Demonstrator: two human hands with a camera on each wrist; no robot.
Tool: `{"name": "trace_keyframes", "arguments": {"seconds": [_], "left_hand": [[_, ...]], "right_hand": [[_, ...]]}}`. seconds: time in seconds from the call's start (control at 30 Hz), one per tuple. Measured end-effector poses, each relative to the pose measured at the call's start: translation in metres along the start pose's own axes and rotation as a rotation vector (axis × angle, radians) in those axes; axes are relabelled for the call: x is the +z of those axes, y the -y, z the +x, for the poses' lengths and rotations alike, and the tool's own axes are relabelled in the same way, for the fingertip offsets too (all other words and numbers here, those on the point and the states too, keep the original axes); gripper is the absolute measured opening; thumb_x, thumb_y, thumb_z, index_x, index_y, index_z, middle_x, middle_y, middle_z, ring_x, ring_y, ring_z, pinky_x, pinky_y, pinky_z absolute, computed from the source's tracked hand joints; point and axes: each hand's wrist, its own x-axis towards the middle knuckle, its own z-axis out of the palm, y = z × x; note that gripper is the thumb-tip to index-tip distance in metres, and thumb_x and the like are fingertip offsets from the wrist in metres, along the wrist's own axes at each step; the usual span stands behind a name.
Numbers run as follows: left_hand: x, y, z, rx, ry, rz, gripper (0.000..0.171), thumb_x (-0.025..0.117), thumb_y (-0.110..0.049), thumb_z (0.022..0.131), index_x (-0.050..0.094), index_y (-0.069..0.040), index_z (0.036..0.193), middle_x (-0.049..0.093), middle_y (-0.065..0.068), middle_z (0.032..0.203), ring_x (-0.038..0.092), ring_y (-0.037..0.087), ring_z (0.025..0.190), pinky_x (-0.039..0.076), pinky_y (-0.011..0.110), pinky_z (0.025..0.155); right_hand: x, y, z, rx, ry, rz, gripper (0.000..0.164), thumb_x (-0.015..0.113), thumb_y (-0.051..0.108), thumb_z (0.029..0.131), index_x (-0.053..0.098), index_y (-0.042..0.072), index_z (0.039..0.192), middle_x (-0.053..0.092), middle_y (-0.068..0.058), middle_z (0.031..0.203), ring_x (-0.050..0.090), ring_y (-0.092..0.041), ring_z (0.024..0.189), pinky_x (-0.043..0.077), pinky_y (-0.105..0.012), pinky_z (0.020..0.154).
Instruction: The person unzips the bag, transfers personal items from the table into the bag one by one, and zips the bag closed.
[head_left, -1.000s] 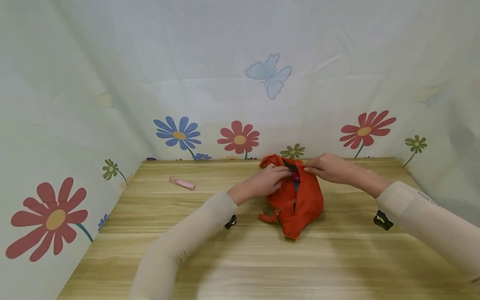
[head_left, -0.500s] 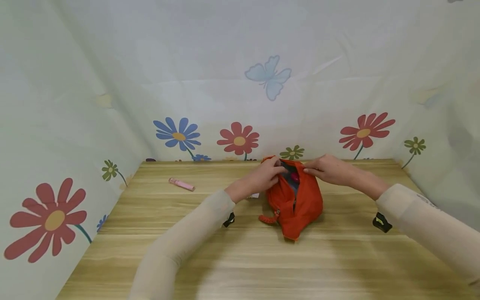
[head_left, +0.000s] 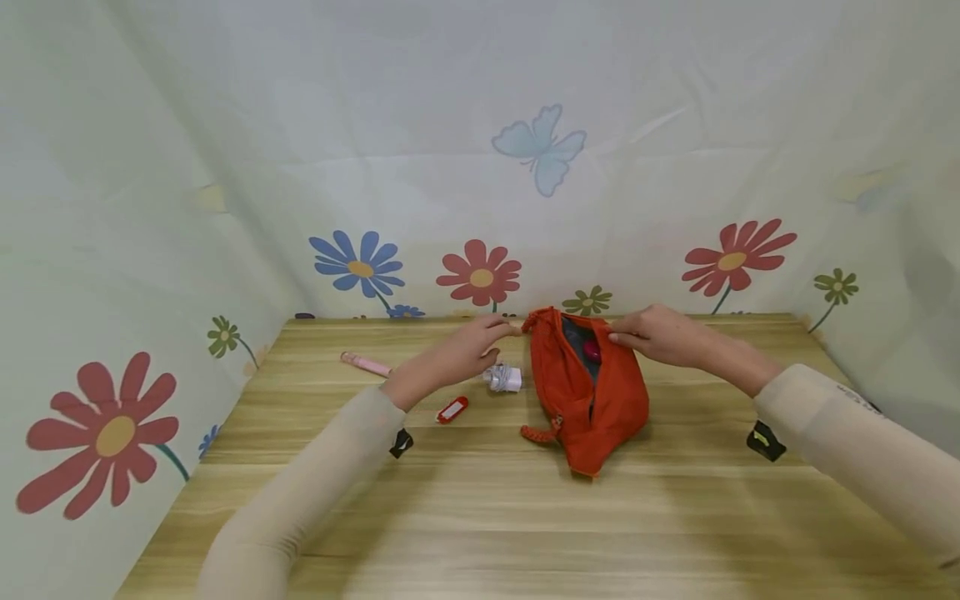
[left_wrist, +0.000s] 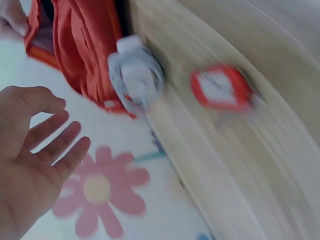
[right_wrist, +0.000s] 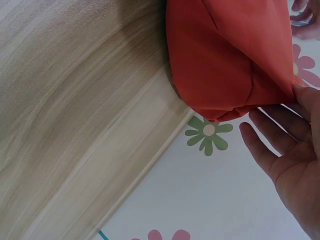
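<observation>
An orange-red zip bag [head_left: 618, 400] stands on the table, its mouth unzipped and a magenta item [head_left: 592, 351] showing inside. My right hand [head_left: 663, 336] pinches the bag's upper right edge between thumb and fingers, as the right wrist view [right_wrist: 295, 150] also shows. To the left of the bag, my left hand [head_left: 457, 352] is in the air with fingers loosely spread, holding nothing. Below its fingers lies a white charger plug with a coiled cable [head_left: 504, 378]. A red key tag with a white label [head_left: 452, 410] lies nearer me; it is blurred in the left wrist view [left_wrist: 220, 87].
A slim pink tube [head_left: 365, 364] lies farther left, partly behind my left hand. The bag's braided zip pull [head_left: 538, 434] hangs to its lower left. A flowered cloth backdrop [head_left: 420, 167] rises behind the wooden table [head_left: 495, 517].
My left hand has come out of the bag's mouth and moved left. The charger and key tag are now uncovered. My right hand keeps its grip on the bag's edge.
</observation>
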Motion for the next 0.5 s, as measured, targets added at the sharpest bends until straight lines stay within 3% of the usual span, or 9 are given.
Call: {"name": "trace_keyframes", "arguments": {"seconds": [0.13, 0.27, 0.4, 0.5], "left_hand": [[-0.007, 0.014, -0.031, -0.098, 0.045, 0.012, 0.040, 0.064, 0.000, 0.096, 0.060, -0.006, 0.136, 0.060, 0.011, 0.133, 0.058, 0.027, 0.123, 0.050, 0.041, 0.103], [-0.008, 0.026, -0.057, -0.190, 0.090, 0.042, 0.039, 0.066, -0.005, 0.097, 0.061, -0.006, 0.135, 0.060, 0.012, 0.134, 0.058, 0.029, 0.126, 0.049, 0.045, 0.105], [-0.011, 0.043, -0.080, -0.275, 0.080, 0.067, 0.038, 0.066, -0.004, 0.097, 0.061, -0.004, 0.134, 0.059, 0.015, 0.136, 0.057, 0.033, 0.126, 0.048, 0.048, 0.105], [-0.015, 0.064, -0.102, -0.323, 0.072, 0.097, 0.039, 0.062, -0.001, 0.097, 0.060, -0.003, 0.135, 0.057, 0.018, 0.139, 0.055, 0.037, 0.129, 0.047, 0.052, 0.105]], "right_hand": [[-0.001, 0.000, 0.000, 0.003, 0.004, 0.013, 0.022, 0.062, 0.011, 0.101, 0.075, 0.002, 0.117, 0.076, -0.008, 0.101, 0.071, -0.017, 0.083, 0.057, -0.038, 0.074], [-0.001, 0.000, -0.001, 0.023, 0.021, 0.019, 0.027, 0.061, 0.012, 0.102, 0.072, -0.001, 0.123, 0.074, -0.016, 0.112, 0.073, -0.026, 0.095, 0.059, -0.043, 0.081], [0.000, 0.000, -0.002, 0.036, 0.031, 0.024, 0.030, 0.060, 0.012, 0.103, 0.069, -0.004, 0.126, 0.071, -0.022, 0.119, 0.072, -0.033, 0.104, 0.058, -0.048, 0.086], [0.000, 0.002, -0.001, 0.036, 0.028, 0.022, 0.030, 0.060, 0.013, 0.103, 0.069, -0.004, 0.126, 0.071, -0.023, 0.120, 0.071, -0.034, 0.105, 0.058, -0.048, 0.087]]}}
